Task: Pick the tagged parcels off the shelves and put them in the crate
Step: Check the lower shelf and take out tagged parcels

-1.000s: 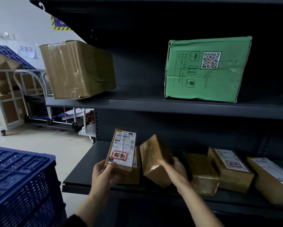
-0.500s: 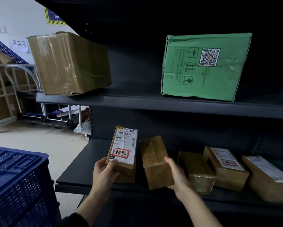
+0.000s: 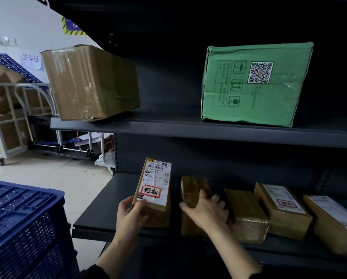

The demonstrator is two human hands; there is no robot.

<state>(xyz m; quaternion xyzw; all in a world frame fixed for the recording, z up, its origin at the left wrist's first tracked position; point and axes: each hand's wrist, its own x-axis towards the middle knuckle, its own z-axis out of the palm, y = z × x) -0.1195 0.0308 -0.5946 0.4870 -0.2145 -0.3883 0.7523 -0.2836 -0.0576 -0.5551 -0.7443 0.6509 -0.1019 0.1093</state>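
Head view puts the tagged parcel [image 3: 153, 190] at the left end of the lower shelf [image 3: 97, 215], near its front edge. It is tipped up so that its long axis runs nearly upright, with the label and its red-ringed tag facing the person. The left hand [image 3: 128, 217] grips its lower end, thumb on the left side and fingers curled under the label. Whether the parcel's base is clear of the shelf I cannot tell.

The right hand [image 3: 206, 212] holds the plain parcel [image 3: 193, 188] just beside it, thumb on the near left face and fingers draped over the top.

The blue crate [image 3: 27, 220] stands left of the shelf's end and lower. The left hand is the nearer, so the carry probably goes leftward past the shelf's left front corner and then down.
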